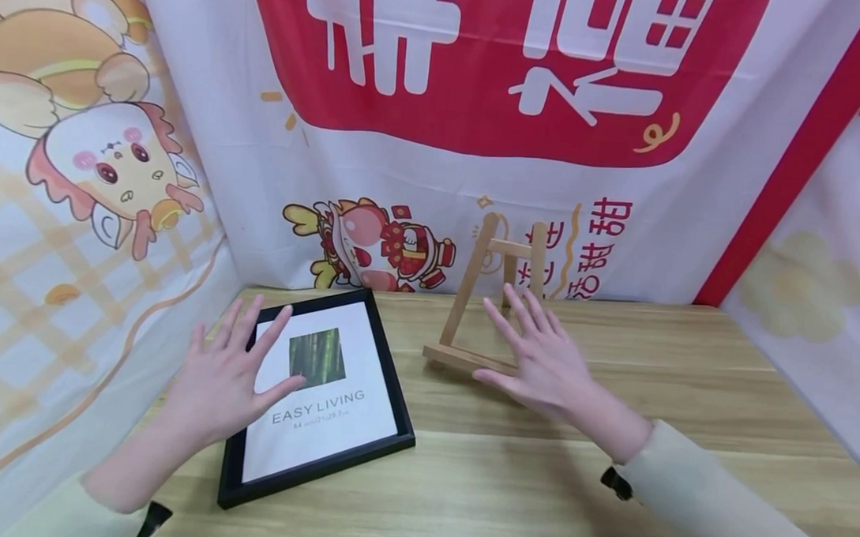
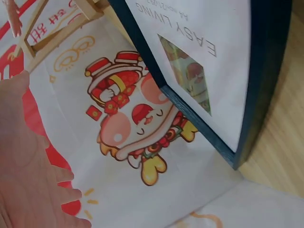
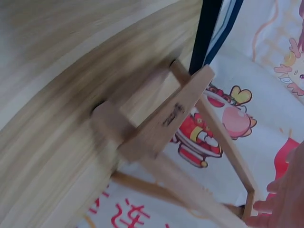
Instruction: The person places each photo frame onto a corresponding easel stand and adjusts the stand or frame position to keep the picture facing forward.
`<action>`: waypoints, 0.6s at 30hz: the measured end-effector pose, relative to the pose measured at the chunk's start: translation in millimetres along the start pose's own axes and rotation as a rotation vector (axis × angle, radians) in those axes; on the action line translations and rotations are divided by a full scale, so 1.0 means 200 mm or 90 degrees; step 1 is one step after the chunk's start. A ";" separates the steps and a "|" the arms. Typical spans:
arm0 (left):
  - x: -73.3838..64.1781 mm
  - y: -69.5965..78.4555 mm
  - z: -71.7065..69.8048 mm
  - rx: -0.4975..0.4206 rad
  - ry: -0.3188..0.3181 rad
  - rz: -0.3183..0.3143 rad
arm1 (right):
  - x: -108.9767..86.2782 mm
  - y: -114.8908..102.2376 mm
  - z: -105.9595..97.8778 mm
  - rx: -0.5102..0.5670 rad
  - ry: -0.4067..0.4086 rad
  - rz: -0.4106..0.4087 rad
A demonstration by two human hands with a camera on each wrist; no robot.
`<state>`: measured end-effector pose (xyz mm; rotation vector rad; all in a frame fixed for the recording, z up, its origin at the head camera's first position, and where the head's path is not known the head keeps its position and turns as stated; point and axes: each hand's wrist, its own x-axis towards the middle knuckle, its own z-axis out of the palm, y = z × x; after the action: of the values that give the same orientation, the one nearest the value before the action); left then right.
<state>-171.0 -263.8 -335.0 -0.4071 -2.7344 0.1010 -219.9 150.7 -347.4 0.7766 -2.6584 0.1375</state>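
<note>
A black-rimmed picture frame (image 1: 391, 370) lies on the wooden table at the left, its white sheet printed "EASY LIVING" under a small green forest picture. Above its left side, my left hand (image 1: 220, 380) spreads its fingers and holds nothing. The left wrist view shows the frame (image 2: 218, 90) apart from the palm (image 2: 33, 175). Right of the frame stands a small wooden easel (image 1: 465, 293). My right hand (image 1: 547, 363) is spread in front of it, hiding its lower right part. In the right wrist view the easel's ledge (image 3: 166, 118) shows, with fingertips (image 3: 266, 209) at the edge.
A white cloth with a red printed panel (image 1: 492, 105) hangs behind the table (image 1: 647, 371). Cartoon-printed cloth (image 1: 83, 209) closes off the left side, and another pale cloth (image 1: 821, 258) the right. Dark bands (image 1: 616, 482) sit at both wrists.
</note>
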 end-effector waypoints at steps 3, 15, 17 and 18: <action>-0.01 -0.04 0.02 -0.026 -0.007 -0.016 | 0.06 -0.04 0.03 0.038 -0.016 0.000; -0.06 -0.16 0.14 -0.090 -0.041 -0.037 | 0.29 -0.16 0.17 0.168 -0.063 -0.024; -0.06 -0.19 0.16 -0.099 -0.045 -0.041 | 0.32 -0.19 0.21 0.178 -0.080 -0.025; -0.07 -0.20 0.17 -0.105 -0.048 -0.043 | 0.33 -0.20 0.23 0.181 -0.091 -0.025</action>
<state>-182.2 -306.5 -366.6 -0.3610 -2.8386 -0.1313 -265.1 74.9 -365.8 0.9580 -2.7916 0.4756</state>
